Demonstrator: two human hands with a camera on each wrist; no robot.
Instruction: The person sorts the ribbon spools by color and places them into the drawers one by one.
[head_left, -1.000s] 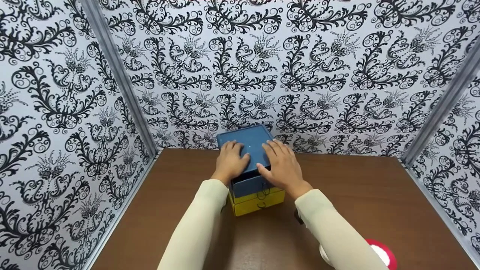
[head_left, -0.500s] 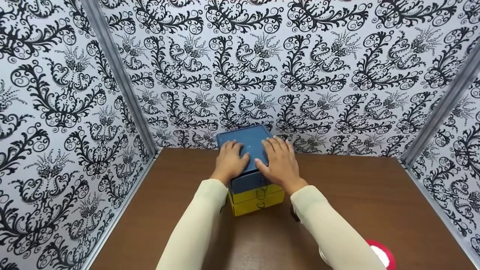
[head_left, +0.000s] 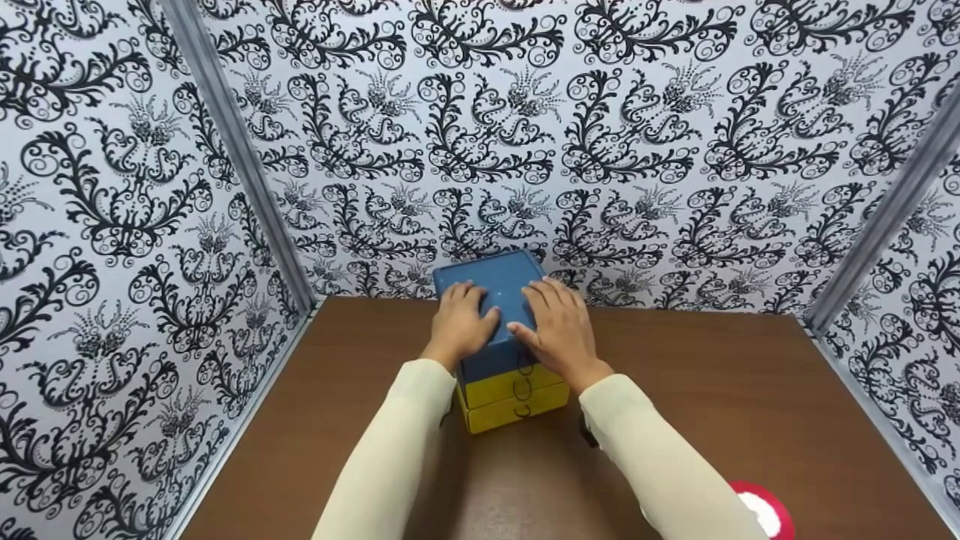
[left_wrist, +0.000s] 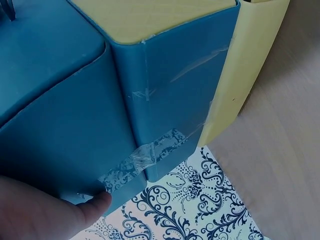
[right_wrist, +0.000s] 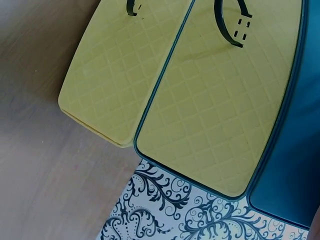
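Observation:
A small drawer unit stands at the back of the table, with a blue top (head_left: 491, 274), a blue top drawer front (head_left: 487, 365) and two yellow drawer fronts (head_left: 491, 416) beneath. My left hand (head_left: 460, 322) rests on the left of the top, fingers extended. In the left wrist view, a fingertip (left_wrist: 100, 204) touches the blue side beside clear tape (left_wrist: 145, 156). My right hand (head_left: 561, 326) lies along the right front edge, its thumb toward the middle and its palm against the blue front. Dark loop handles (right_wrist: 227, 25) hang on the yellow fronts.
The brown table (head_left: 675, 405) stretches out to both sides of the unit. A red and white round object (head_left: 765, 510) lies at the near right, partly behind the right sleeve (head_left: 660, 450). Patterned wall panels (head_left: 495, 150) stand close behind the unit.
The blue top drawer has slid in, and the dark gap above its front has gone. My right hand moved slightly with it; my left hand stayed in place.

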